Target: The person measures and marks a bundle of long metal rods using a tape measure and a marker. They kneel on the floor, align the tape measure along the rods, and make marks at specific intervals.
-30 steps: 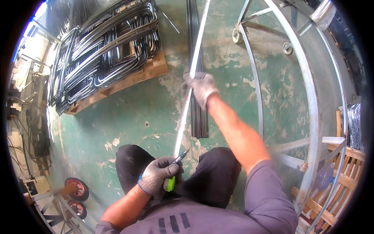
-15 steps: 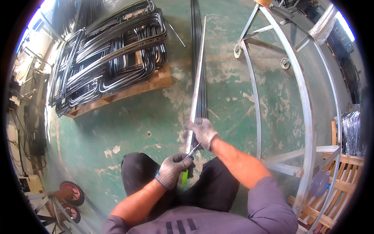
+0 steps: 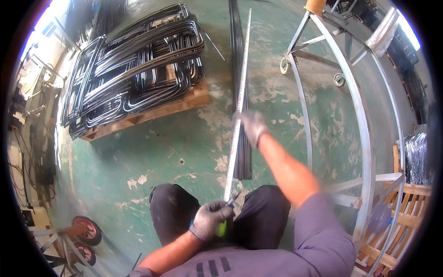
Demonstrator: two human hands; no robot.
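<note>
A long pale measuring tape (image 3: 241, 87) stretches away from me over the green floor. My left hand (image 3: 210, 220), in a grey glove, is shut on a green-handled tool (image 3: 224, 226) at the tape's near end, above my knees. Farther out, my gloved right hand (image 3: 251, 127) is closed around the tape, blurred with motion. Just right of the tape, a bundle of dark straight bars (image 3: 241, 92) lies on the floor.
A wooden pallet (image 3: 152, 113) stacked with bent dark steel bars (image 3: 134, 69) sits at the upper left. A curved grey metal frame on castors (image 3: 362, 115) stands to the right. Red-wheeled cart parts (image 3: 85, 231) lie at the lower left, wooden pallets (image 3: 406, 217) at the lower right.
My right hand slid back toward me along the tape, then moved out again. My left hand stayed at the near end with the tool.
</note>
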